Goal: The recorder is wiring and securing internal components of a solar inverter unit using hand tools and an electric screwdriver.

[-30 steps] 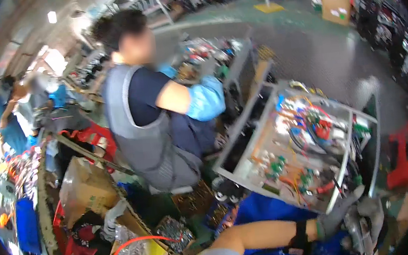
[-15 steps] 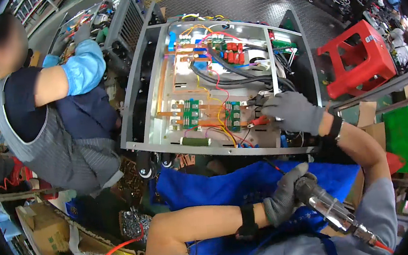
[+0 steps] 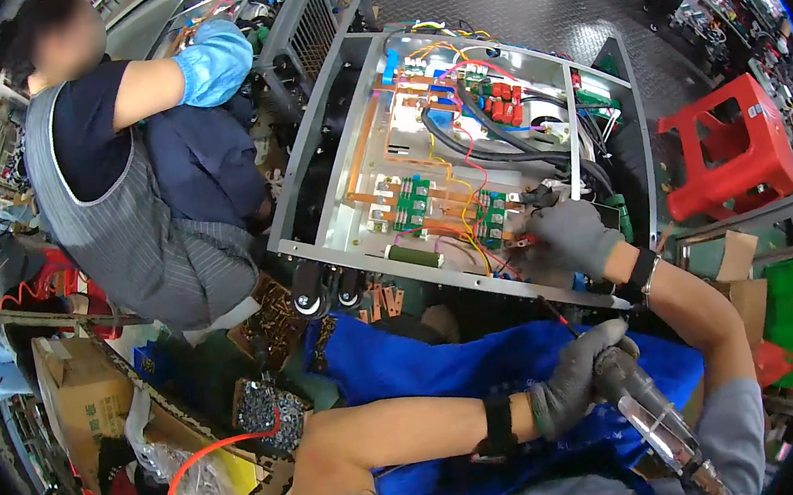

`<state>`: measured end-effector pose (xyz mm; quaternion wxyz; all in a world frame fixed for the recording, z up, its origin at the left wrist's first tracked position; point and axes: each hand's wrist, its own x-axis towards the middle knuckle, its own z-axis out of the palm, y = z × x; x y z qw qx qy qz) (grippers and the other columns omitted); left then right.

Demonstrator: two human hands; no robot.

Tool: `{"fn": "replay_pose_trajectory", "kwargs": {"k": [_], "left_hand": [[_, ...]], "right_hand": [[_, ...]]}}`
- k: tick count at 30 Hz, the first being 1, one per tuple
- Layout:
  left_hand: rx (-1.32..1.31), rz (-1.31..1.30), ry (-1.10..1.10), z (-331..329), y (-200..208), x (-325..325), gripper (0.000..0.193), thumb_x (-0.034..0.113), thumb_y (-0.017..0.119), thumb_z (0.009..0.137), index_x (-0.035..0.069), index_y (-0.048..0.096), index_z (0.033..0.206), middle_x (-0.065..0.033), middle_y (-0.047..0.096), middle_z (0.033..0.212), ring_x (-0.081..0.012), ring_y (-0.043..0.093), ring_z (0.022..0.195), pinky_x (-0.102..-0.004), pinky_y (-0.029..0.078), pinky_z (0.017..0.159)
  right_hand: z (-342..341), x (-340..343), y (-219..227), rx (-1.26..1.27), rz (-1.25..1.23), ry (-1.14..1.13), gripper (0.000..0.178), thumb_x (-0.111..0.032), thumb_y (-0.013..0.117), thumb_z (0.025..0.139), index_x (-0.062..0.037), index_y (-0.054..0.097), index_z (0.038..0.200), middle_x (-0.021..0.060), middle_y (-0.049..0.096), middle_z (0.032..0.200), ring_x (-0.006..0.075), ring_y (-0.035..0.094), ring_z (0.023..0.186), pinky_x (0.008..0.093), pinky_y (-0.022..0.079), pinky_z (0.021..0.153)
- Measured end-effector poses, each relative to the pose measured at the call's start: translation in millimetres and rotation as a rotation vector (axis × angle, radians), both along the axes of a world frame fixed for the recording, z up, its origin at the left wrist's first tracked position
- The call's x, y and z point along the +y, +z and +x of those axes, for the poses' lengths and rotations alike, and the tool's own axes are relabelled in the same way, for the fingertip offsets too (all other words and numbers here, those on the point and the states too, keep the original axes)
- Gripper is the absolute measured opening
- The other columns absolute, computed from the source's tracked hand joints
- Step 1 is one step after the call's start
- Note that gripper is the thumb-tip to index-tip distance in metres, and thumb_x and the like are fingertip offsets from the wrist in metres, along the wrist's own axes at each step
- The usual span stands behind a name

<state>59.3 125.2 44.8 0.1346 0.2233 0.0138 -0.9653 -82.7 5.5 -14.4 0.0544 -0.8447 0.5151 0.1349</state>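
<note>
An open grey metal chassis (image 3: 316, 219) lies tilted in front of me, packed with green circuit boards (image 3: 408, 203), copper bars and orange, yellow, red and black wires. My right hand (image 3: 571, 236), in a grey glove, reaches into its near right corner and pinches a small red wire end (image 3: 524, 241). My left hand (image 3: 573, 383), also in a grey glove, is held low over a blue cloth (image 3: 409, 362). It grips an electric screwdriver (image 3: 647, 410) whose thin bit points up and left.
A co-worker (image 3: 120, 194) in a grey apron and blue sleeve covers stands at the left, working on another chassis (image 3: 290, 17). A red plastic stool (image 3: 729, 150) stands at the right. Cardboard boxes (image 3: 79, 397) and bags of small parts lie at lower left.
The view swung from the co-worker to the open chassis. Over the last half second my right hand stayed at the near right corner and the screwdriver hand barely moved.
</note>
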Motion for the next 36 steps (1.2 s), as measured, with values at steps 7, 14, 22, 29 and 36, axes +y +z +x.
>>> {"fn": "replay_pose_trajectory", "kwargs": {"k": [7,14,22,29,36], "left_hand": [[0.088,-0.158,0.18,-13,-19,7,0.032,0.038,0.055,0.086,0.007,0.058,0.082,-0.0018,0.058,0.072,-0.0115,0.057,0.062,-0.0249,0.049,0.06],[0.225,-0.201,0.261,-27,-9,-31,0.027,0.035,0.054,0.087,0.009,0.056,0.08,0.0017,0.054,0.066,-0.0081,0.05,0.058,-0.0222,0.043,0.055],[0.09,-0.478,0.268,-30,9,-67,0.033,0.038,0.05,0.089,0.007,0.057,0.078,0.0011,0.054,0.067,-0.0078,0.05,0.057,-0.0221,0.041,0.055],[0.162,-0.391,0.196,-33,-4,-84,0.033,0.038,0.051,0.088,0.007,0.057,0.079,0.0006,0.055,0.067,-0.0082,0.052,0.059,-0.0227,0.043,0.056],[0.154,-0.278,0.203,-36,-7,-79,0.031,0.037,0.054,0.086,0.007,0.058,0.079,-0.0001,0.055,0.066,-0.01,0.053,0.059,-0.0248,0.044,0.057]], "right_hand": [[14,0,-45,-0.009,-0.057,-0.181,0.024,-0.038,0.058,0.078,-0.0203,0.066,0.092,0.0082,0.064,0.08,0.0272,0.064,0.071,0.0424,0.051,0.057],[33,-8,18,-0.045,-0.156,0.128,0.008,-0.019,0.058,0.075,-0.0155,0.064,0.072,0.0034,0.059,0.06,0.0225,0.058,0.049,0.037,0.044,0.043],[34,-10,42,-0.219,-0.203,0.237,0.008,-0.02,0.057,0.077,-0.0136,0.063,0.078,0.0054,0.06,0.067,0.0231,0.059,0.054,0.0358,0.045,0.046],[33,-11,43,-0.295,-0.212,0.271,0.011,-0.02,0.057,0.079,-0.012,0.061,0.084,0.0072,0.06,0.073,0.0237,0.059,0.059,0.0348,0.046,0.048],[33,-11,50,-0.389,-0.24,0.316,0.014,-0.021,0.056,0.081,-0.0103,0.06,0.089,0.009,0.06,0.079,0.0243,0.06,0.063,0.0337,0.047,0.051]]}}
